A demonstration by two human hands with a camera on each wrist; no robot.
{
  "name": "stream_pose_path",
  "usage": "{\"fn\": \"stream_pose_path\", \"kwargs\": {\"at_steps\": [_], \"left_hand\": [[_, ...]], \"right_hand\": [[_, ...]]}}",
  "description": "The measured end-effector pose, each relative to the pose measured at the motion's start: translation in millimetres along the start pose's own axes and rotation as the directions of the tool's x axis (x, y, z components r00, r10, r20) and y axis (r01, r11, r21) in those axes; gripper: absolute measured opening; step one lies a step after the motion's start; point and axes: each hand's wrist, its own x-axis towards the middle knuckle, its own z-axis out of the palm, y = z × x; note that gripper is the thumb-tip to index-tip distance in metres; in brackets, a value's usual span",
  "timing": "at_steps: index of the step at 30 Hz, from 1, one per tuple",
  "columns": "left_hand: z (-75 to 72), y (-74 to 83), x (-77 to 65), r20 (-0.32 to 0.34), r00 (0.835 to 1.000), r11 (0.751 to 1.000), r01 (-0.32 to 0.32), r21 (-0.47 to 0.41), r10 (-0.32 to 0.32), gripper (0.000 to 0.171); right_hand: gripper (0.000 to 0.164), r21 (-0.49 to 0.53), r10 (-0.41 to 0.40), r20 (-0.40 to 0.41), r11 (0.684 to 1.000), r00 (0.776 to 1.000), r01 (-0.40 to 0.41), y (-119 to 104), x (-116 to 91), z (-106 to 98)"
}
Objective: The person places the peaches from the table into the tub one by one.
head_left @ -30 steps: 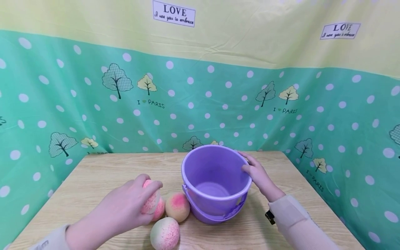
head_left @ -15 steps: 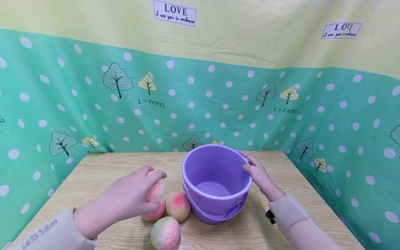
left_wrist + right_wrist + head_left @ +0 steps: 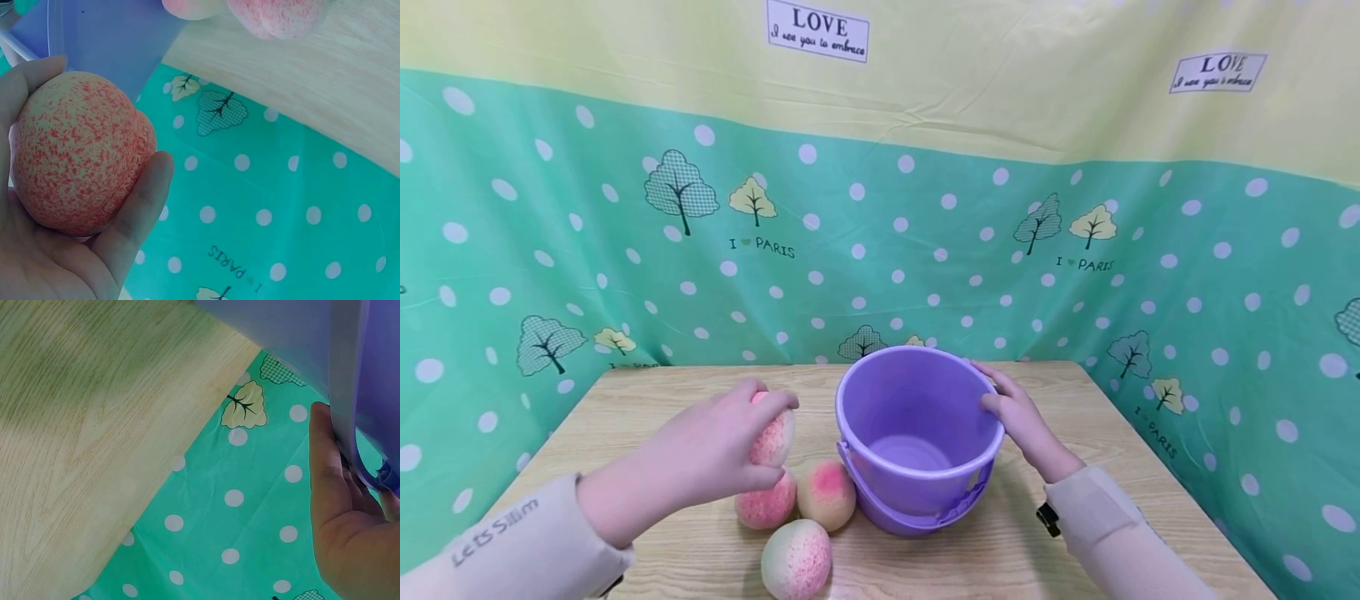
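Note:
In the head view, my left hand (image 3: 700, 450) grips a pink-speckled, pale toy peach (image 3: 773, 437), its fingers over the top and thumb below. The left wrist view shows the same peach (image 3: 78, 153) between thumb and fingers, above the table. Just beneath it lies a pink peach (image 3: 766, 505). Beside that sit a cream peach with a red patch (image 3: 826, 498) and a green-and-pink one (image 3: 796, 562). My right hand (image 3: 1026, 425) holds the rim of a purple bucket (image 3: 883, 492), thumb over the edge and fingers outside. No peach shows inside the bucket.
The wooden table (image 3: 677, 400) carries the bucket and peaches. A green dotted cloth (image 3: 820, 275) with printed trees hangs around its back and sides. The bucket's handle (image 3: 962, 507) hangs down at the front. A small black object (image 3: 1048, 520) shows at the right sleeve.
My left hand has lifted its peach up and slightly right, uncovering more of the pink peach below. More of the left sleeve shows. The right hand and bucket have stayed put.

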Motion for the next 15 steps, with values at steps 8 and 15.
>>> {"fn": "stream_pose_path", "kwargs": {"at_steps": [8,15], "left_hand": [[-9.1,4.1,7.8,-0.004,1.0,0.999,-0.026,-0.018,0.026,0.061],[-17.4,8.4,14.4,0.001,1.0,0.999,-0.028,-0.017,0.028,0.061]], "right_hand": [[0.072,0.003,0.008,0.001,1.0,1.0,-0.008,0.9,1.3,0.6],[0.072,0.009,0.003,0.004,1.0,1.0,-0.003,0.4,2.1,-0.1]]}}
